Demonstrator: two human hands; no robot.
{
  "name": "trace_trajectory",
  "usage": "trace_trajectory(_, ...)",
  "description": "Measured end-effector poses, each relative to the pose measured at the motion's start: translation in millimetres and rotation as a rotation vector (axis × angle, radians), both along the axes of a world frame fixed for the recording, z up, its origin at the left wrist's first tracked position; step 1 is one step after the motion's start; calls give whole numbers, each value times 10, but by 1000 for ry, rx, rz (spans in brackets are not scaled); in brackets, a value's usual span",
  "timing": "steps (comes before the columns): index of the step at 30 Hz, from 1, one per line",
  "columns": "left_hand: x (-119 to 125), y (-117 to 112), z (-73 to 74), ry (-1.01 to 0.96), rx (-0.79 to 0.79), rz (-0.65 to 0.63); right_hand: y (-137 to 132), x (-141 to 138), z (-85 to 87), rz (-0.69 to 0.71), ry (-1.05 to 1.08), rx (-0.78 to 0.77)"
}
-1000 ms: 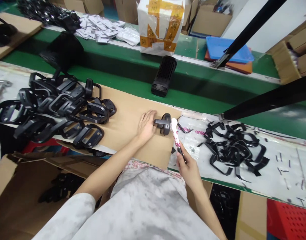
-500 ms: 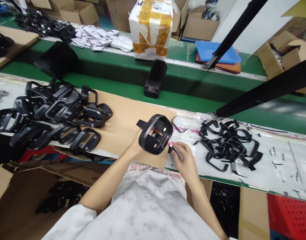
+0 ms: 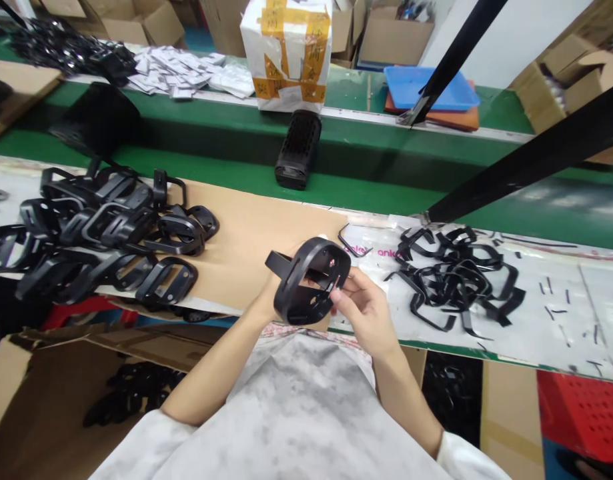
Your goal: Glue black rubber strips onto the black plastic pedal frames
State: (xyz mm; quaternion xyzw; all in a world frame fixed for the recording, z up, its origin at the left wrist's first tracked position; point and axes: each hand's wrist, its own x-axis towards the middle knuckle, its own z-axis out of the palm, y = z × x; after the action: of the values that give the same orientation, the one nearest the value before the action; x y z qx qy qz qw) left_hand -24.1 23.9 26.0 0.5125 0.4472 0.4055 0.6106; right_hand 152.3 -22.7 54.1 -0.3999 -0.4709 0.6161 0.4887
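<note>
In front of my body, a black plastic ring-shaped housing [image 3: 306,310] with a projecting tab is held tilted, its opening towards me. My left hand [image 3: 270,293] grips it from the left and behind, with most of the fingers hidden by the part. From the right, my right hand [image 3: 369,310] has its thumb and fingers closed on the housing's right rim. Whether a small piece is also pinched there I cannot tell. A thin black bent strip [image 3: 355,243] lies on the table just beyond the housing.
Similar black housings [image 3: 121,220] are heaped on the left, beside a cardboard sheet [image 3: 251,220]. Black bent strips [image 3: 451,277] are piled on the right. Behind stand a black perforated block [image 3: 299,150], a taped white box [image 3: 286,57] and a slanting black post [image 3: 526,150].
My right hand has come up and onto the housing's right rim; the small dark and grey object it held before no longer shows. The housing has tilted and moved slightly nearer me.
</note>
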Motion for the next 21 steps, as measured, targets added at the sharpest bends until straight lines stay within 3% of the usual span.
trace_trajectory(5, 32, -54, 236, 86, 147, 63, 36, -32, -2, -32, 3, -76)
trace_trajectory(11, 56, -146, 335, -1, 303, 69, 8, 37, 25, -60, -158, 89)
trace_trajectory(16, 34, -237, 321, -75, 167, 106, -25, 49, -3, -204, -246, 189)
trace_trajectory(21, -95, -259, 296, -256, -33, 103, -14, 71, -36, -215, -283, 215)
